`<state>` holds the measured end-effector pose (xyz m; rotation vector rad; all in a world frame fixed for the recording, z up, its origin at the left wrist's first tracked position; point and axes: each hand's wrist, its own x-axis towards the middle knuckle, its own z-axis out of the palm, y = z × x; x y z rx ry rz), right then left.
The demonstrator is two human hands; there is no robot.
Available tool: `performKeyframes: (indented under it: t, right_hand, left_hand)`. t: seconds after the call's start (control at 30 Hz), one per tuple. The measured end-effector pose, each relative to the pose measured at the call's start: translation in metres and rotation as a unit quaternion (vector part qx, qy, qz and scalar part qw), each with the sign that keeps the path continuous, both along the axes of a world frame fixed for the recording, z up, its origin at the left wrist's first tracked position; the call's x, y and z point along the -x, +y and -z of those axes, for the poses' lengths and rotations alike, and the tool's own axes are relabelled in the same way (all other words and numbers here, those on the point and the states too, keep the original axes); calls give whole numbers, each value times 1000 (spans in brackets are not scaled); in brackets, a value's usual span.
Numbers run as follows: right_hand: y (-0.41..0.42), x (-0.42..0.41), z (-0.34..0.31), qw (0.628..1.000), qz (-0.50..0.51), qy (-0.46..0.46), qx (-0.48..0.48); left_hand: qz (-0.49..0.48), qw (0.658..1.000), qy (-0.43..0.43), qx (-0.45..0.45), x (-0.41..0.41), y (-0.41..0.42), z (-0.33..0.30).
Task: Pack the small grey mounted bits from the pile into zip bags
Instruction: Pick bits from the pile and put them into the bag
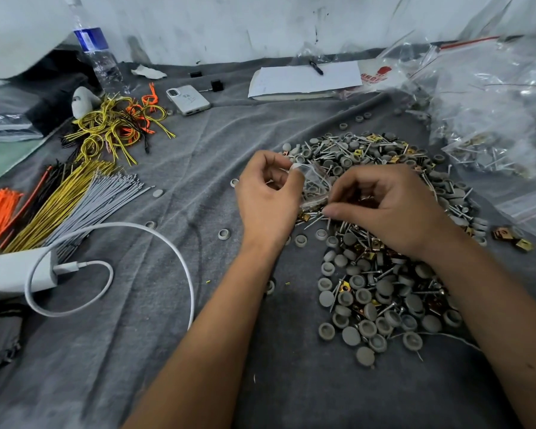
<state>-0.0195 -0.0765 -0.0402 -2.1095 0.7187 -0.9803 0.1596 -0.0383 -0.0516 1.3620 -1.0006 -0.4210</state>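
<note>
- A small clear zip bag (314, 185) is held between both hands, just above the near-left edge of the pile (384, 243) of grey caps, screws and brass clips.
- Left hand (266, 196): fingers (294, 178) curled, pinching the bag's upper left edge.
- Right hand (390, 209): fingers (333, 211) curled and drawn together at the bag's lower right edge, beside its red zip strip; whether they also hold a part from the pile cannot be told.
- The bag holds a few small parts; which kind cannot be made out through the plastic.
- The pile spreads over a grey cloth (198, 351) covering the bench, running from under the right hand toward the person. Single grey caps (224, 234) lie scattered to its left.
- At the far right lies a heap of clear bags (492, 119); several hold grey caps and screws.
- On the left lie bundles of yellow, grey and orange cable ties (75, 199), a white charger (16, 269) with its cable, a phone (188, 99) and a water bottle (96, 54).
</note>
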Motion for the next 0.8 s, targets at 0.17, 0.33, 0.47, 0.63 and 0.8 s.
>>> performKeyframes:
  t: [0.17,0.33,0.47,0.63,0.8]
  right_hand:
    - [4,-3,0,984,111,-113,78]
    - [11,-13,3,981,146,-49,121]
    - [10,-13,2,982,146,-48,112]
    - [-5,5,0,974,167,23,150]
    - [-16,18,1,948,60,293,113]
  left_hand:
    - [28,999,-29,3,2,1,0]
    - [41,999,-36,6,3,0,2]
    - [38,999,-13,0,3,0,2]
    - [10,1000,15,6,1,0,0]
    - [6,1000,16,-4,2,0,0]
